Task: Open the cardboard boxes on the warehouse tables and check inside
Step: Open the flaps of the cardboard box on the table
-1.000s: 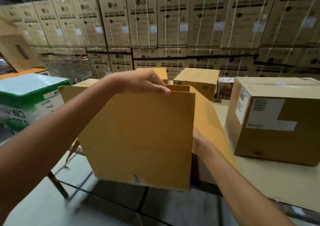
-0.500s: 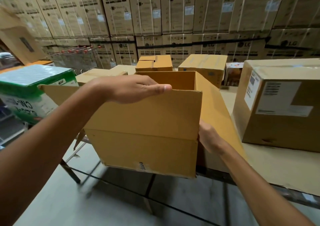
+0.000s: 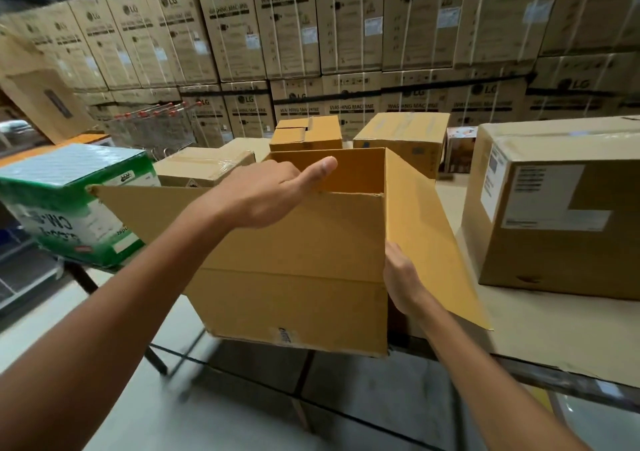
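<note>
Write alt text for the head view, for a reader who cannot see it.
A person's left hand holds the raised near flap of an open cardboard box at the edge of a table, the right hand at its right side, fingers hidden. Closed boxes stand around it; washing-machine cartons fill the background.

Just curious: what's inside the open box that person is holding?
In the box only the bare far inner wall shows. The raised near flap, held by the left hand, hides the bottom, so contents cannot be seen.
</note>
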`<state>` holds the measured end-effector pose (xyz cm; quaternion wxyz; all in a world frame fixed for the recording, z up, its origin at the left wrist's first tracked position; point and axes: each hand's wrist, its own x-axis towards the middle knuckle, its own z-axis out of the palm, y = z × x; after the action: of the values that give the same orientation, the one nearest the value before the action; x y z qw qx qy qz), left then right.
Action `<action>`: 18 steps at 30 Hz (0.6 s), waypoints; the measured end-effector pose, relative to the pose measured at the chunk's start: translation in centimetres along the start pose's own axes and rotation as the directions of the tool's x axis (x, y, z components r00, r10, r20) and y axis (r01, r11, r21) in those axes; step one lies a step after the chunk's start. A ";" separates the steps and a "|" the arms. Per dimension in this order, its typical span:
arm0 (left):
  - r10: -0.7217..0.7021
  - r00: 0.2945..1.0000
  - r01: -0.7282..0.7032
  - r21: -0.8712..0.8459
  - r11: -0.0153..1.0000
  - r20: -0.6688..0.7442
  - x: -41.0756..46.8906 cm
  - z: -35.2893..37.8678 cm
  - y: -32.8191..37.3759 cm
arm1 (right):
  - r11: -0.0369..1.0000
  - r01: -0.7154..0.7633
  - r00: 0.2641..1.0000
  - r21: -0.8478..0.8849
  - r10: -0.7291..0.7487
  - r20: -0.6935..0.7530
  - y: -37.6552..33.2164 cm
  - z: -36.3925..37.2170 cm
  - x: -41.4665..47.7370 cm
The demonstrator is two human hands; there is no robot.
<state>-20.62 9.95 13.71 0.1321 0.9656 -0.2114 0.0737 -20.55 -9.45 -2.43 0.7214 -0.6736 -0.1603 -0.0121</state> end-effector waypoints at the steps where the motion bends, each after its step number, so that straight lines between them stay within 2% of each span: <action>1: -0.004 0.999 0.008 0.067 0.998 -0.053 0.2 0.3 0.1 | 1.000 0.002 1.000 0.006 -0.002 -0.015 0.0 0.1 -0.1; 4: 0.014 0.970 0.039 0.212 0.977 -0.243 0.3 1.2 0.6 | 0.999 -0.020 0.996 0.040 0.023 -0.085 -0.6 0.6 -0.6; 6: 0.032 0.944 0.050 0.241 0.969 -0.328 -0.3 1.8 0.8 | 0.999 -0.022 0.995 0.046 0.026 -0.100 -1.3 1.0 -1.4; 11: 0.092 0.934 -0.018 0.213 0.977 -0.345 -3.2 2.7 0.5 | 0.999 -0.030 0.982 -0.014 0.027 -0.188 -3.3 1.7 -4.5; 15: 0.073 0.983 -0.041 0.184 0.982 -0.168 -7.5 3.7 0.9 | 0.975 -0.207 0.964 -0.083 0.189 -0.187 -3.9 2.2 -6.7; 18: 0.023 0.993 -0.024 0.011 1.000 0.119 -10.8 5.8 0.5 | 0.965 -0.230 0.969 -0.127 0.215 -0.121 -4.1 2.1 -7.8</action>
<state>-30.06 12.06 6.10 0.1124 0.9666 -0.2297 0.0187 -29.39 -9.33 -0.30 0.6766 -0.7347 -0.0438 0.0221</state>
